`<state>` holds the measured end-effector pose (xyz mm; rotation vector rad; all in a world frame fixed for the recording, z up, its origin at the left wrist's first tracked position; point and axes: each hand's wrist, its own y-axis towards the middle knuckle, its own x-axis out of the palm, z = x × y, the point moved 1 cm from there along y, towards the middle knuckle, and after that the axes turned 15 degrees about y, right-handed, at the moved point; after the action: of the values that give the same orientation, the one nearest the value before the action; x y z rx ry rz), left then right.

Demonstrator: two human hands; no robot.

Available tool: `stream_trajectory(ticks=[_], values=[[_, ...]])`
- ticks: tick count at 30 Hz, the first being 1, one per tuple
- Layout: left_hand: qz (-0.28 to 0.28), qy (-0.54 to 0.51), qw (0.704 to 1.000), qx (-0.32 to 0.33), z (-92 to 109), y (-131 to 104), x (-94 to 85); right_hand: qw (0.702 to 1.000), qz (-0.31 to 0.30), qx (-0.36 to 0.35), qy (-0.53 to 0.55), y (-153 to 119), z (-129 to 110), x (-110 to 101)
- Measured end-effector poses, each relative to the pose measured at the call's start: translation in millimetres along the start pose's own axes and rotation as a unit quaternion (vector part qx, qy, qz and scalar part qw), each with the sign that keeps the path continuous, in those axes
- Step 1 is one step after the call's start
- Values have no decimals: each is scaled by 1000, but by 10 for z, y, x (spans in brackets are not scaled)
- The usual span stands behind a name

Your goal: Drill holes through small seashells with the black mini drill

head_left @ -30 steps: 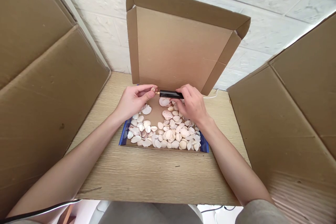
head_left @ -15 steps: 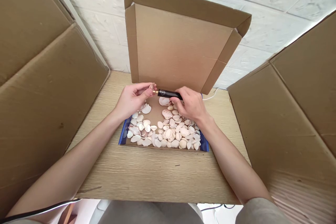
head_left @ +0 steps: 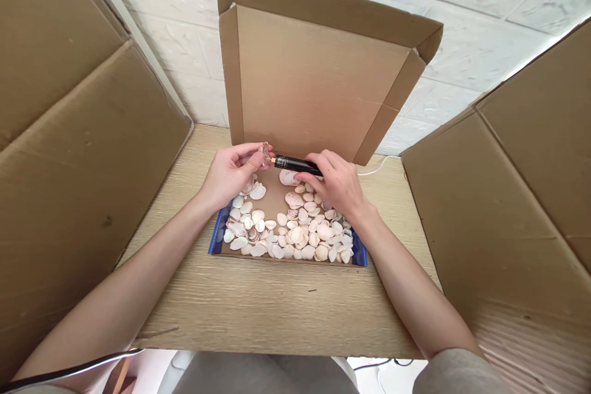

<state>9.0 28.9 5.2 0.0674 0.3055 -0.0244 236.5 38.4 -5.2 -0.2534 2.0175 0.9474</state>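
One shell (head_left: 263,149) sits pinched in left hand (head_left: 231,172), right hand (head_left: 337,182) gripping a black tool (head_left: 295,164).

A pale wooden table (head_left: 258,311) carries a blue-edged cardboard box (head_left: 218,236) and a small dark sliver (head_left: 313,290).

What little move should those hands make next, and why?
Perhaps the right hand should ease the black tool gently and straight toward the small shell, while the left hand braces it. The left hand pinches the shell right by the tool's slim gold tip, which points at it; whether they touch is too small to tell.
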Motion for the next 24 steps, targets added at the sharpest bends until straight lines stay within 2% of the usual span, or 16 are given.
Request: stream_trajectory(ticks=[7, 13, 21, 24], values=[[-27, 31, 999, 6, 11, -7, -8, 999, -10, -13, -40, 9, -32, -8], [-31, 25, 999, 8, 19, -12, -11, 995, -94, 26, -9, -19, -15, 24], [-5, 8, 1000, -1, -13, 7, -2, 999, -12, -11, -32, 10, -2, 11], [-3, 9, 1000, -9, -15, 11, 3, 999, -19, -4, -33, 8, 17, 14]])
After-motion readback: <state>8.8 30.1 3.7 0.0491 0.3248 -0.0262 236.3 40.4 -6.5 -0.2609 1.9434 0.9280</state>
